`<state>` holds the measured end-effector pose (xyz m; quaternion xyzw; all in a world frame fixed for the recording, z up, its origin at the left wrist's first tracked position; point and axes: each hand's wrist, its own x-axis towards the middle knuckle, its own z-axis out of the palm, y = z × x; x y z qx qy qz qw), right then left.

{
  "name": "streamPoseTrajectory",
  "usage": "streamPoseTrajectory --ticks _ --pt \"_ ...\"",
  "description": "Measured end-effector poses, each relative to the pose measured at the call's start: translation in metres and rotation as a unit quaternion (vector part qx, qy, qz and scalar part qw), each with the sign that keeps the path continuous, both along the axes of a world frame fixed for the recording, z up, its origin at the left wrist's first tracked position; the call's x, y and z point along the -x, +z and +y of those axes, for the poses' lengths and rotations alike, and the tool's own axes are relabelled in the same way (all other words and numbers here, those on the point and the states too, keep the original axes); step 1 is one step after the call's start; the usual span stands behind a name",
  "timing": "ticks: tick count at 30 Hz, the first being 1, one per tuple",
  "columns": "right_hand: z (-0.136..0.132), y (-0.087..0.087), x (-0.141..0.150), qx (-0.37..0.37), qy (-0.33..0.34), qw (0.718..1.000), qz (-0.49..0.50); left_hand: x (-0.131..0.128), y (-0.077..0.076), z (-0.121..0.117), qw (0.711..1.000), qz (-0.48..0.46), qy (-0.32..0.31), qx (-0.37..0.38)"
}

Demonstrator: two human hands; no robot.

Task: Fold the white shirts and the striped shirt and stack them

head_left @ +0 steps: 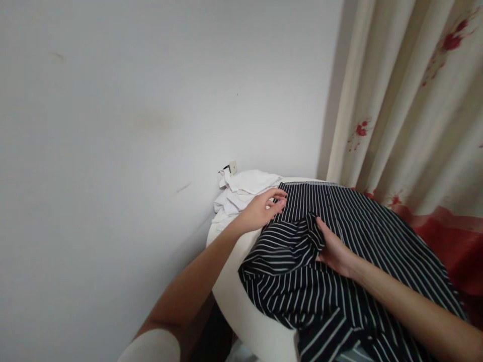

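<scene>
A black garment (362,226) with thin white stripes, perhaps a shirt, lies spread over a round white table. Its near part is bunched and creased, and one section is folded over toward the left. My right hand (335,251) is closed on a raised fold of this cloth, thumb on top and the other fingers partly hidden by it. Over the garment's left edge hovers my left hand (264,208), fingers loosely curved with a gap to the thumb and no cloth visibly pinched between them.
Crumpled white cloth (245,188) lies at the table's back left, near a wall socket (233,167). A pale wall (151,100) rises behind the round table (249,311). On the right hangs a cream curtain (400,110) with red flowers and a red lower band.
</scene>
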<state>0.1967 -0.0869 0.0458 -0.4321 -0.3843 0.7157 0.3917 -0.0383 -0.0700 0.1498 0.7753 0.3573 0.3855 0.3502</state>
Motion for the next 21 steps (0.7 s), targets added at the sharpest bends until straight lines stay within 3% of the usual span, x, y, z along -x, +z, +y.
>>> streamPoseTrajectory --ticks 2,5,8,11,13,16,21 --pt "0.001 -0.007 -0.008 0.028 -0.023 0.999 -0.023 0.007 -0.015 0.017 1.0 0.008 0.02 0.019" --pt "0.004 -0.018 -0.014 0.015 -0.056 0.993 -0.104 0.021 -0.043 0.036 0.998 0.031 0.04 0.033" --pt "0.009 -0.026 -0.015 -0.076 -0.072 0.976 -0.191 0.029 -0.073 0.043 0.997 0.057 0.052 0.0" --pt "0.014 -0.03 -0.018 -0.191 -0.097 0.938 -0.273 0.027 -0.097 0.04 0.996 0.061 0.058 -0.03" --pt "0.016 -0.031 -0.02 -0.223 -0.097 0.922 -0.302 0.023 -0.108 0.036 0.996 0.06 0.055 -0.041" --pt "0.016 -0.029 -0.025 -0.246 -0.08 0.919 -0.298 0.019 -0.116 0.034 0.997 0.051 0.034 -0.047" --pt "0.023 -0.015 -0.036 -0.252 -0.123 0.912 -0.301 0.021 -0.125 0.036 0.998 0.031 0.013 -0.053"
